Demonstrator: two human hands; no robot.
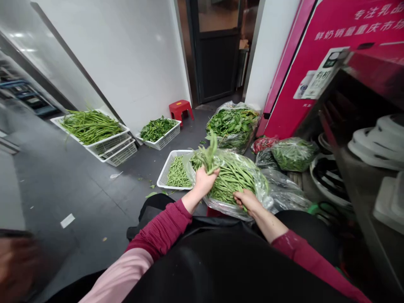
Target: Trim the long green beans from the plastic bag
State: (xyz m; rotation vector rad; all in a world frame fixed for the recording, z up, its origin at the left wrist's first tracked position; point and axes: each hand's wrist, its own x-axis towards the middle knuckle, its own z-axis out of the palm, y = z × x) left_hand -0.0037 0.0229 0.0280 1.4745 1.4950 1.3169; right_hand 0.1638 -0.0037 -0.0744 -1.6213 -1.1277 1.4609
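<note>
A clear plastic bag (262,182) full of long green beans (235,172) lies open right in front of my knees. My left hand (205,182) is closed around a bunch of green beans (208,156), held upright above the bag's left side; the tips are blurred. Over the bag's right part, my right hand (248,200) has its fingers curled at the beans, with a bit of green at the fingertips. Just left of the bag, and partly behind it, stands a white basket (163,174) holding short bean pieces (178,172).
Stacked white baskets (121,152) at left carry long beans. Another basket (164,141) of leafy greens sits by the wall, near a red stool (181,110). Bagged greens (233,122) stand ahead; more bags (292,153) lie right, beside a metal shelf (356,210). A blurred hand shows lower left.
</note>
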